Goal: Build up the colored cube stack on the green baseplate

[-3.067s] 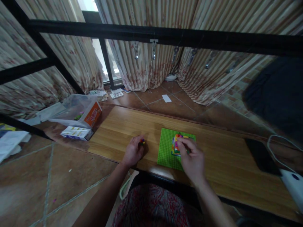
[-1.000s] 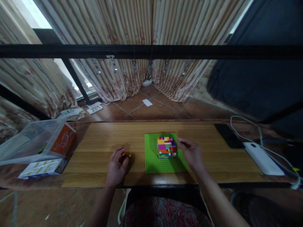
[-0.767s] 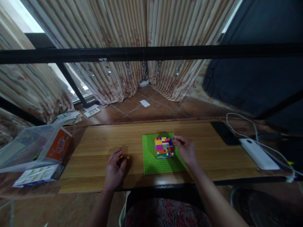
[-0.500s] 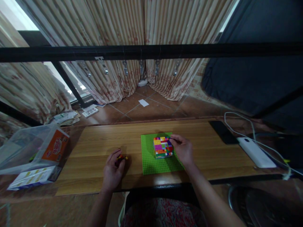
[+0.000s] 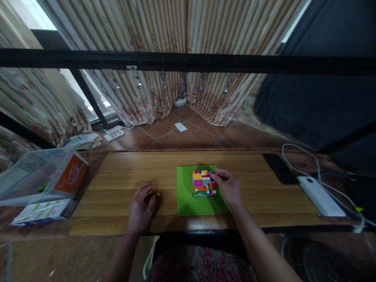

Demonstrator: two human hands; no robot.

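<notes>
A square block of multicoloured toy bricks (image 5: 202, 183) stands on a green studded baseplate (image 5: 185, 205) near the middle of the table. At the block's upper right, my right hand (image 5: 230, 188) has its thumb and index finger pinched together, touching the top edge. Whatever is between those fingertips is too small to make out. To the left of the baseplate, my left hand (image 5: 141, 209) rests on the wood with fingers curled around a few small loose toy bricks (image 5: 152, 192), red, yellow and dark. The fingers hide part of them.
The wooden table (image 5: 117, 176) carries a black phone (image 5: 280, 168) and a white power bank (image 5: 320, 196) with a white cable (image 5: 336, 188) at the right. At the left stand a clear plastic bin (image 5: 32, 172) and a white box (image 5: 44, 211). A black bar (image 5: 176, 62) crosses beyond the table.
My right fingertips have shifted slightly down along the block's right edge. My left hand stays around the loose bricks. The whole view has shifted a little.
</notes>
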